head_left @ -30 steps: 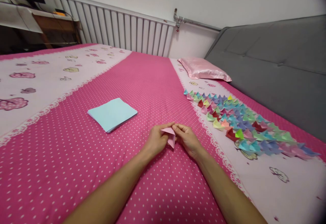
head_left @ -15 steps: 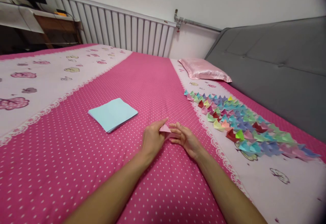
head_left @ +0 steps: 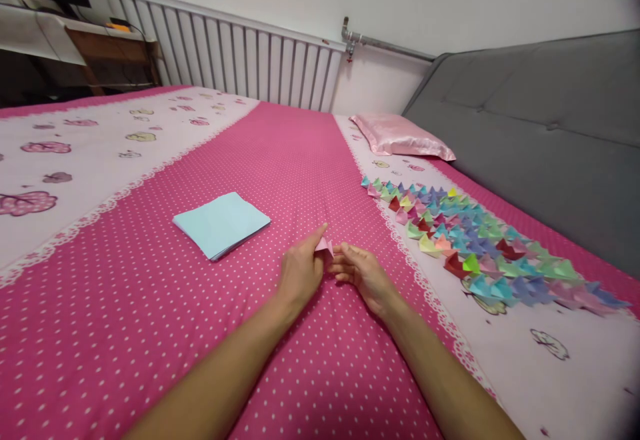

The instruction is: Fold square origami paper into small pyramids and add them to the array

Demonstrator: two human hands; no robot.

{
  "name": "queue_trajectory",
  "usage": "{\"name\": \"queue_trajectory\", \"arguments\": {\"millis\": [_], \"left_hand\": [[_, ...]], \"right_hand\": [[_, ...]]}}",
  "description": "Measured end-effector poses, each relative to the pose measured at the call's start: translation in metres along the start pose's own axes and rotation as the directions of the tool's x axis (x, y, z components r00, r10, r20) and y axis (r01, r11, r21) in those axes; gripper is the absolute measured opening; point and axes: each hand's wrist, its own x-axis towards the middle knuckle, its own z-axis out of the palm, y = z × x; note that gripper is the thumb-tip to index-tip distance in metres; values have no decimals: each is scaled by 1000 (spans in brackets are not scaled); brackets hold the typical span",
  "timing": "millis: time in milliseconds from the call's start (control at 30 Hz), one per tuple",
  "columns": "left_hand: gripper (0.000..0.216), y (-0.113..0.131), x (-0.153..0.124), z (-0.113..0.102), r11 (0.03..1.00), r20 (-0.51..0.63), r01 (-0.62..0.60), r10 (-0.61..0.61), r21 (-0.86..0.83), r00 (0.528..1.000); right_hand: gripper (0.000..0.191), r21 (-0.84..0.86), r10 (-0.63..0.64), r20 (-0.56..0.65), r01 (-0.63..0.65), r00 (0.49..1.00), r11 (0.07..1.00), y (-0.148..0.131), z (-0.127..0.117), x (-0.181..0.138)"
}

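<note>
Both of my hands meet on the pink dotted bedspread (head_left: 150, 307) over a small pink folded paper piece (head_left: 325, 247). My left hand (head_left: 300, 270) pinches it from the left, index finger raised along its edge. My right hand (head_left: 363, 273) grips it from the right with curled fingers. Most of the paper is hidden between the fingers; only a small pink tip shows. A stack of light blue paper sheets (head_left: 221, 224) lies to the left of my hands.
Several rows of small folded paper shapes (head_left: 475, 247) in many colours lie on the white strip to the right. A pink satin pillow (head_left: 400, 137) sits beyond them against a grey padded headboard (head_left: 540, 133). A white radiator (head_left: 230, 53) lines the far wall.
The pink paper has been folded smaller and pressed down toward the bedspread. My hands closed in around it, and less of it shows than a second ago.
</note>
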Motion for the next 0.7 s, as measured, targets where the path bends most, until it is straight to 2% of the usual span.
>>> {"name": "queue_trajectory", "arguments": {"millis": [200, 467, 700], "left_hand": [[58, -1, -1, 4, 997, 90, -36, 30, 64, 996], [51, 1, -2, 6, 987, 107, -90, 104, -135, 989], [44, 1, -2, 6, 972, 120, -25, 54, -234, 991]], "right_hand": [[27, -32, -26, 40, 27, 999, 999, 1, 0, 0], [26, -19, -19, 82, 21, 996, 1000, 2, -3, -1], [24, -21, -48, 82, 50, 995, 999, 3, -1, -1]]}}
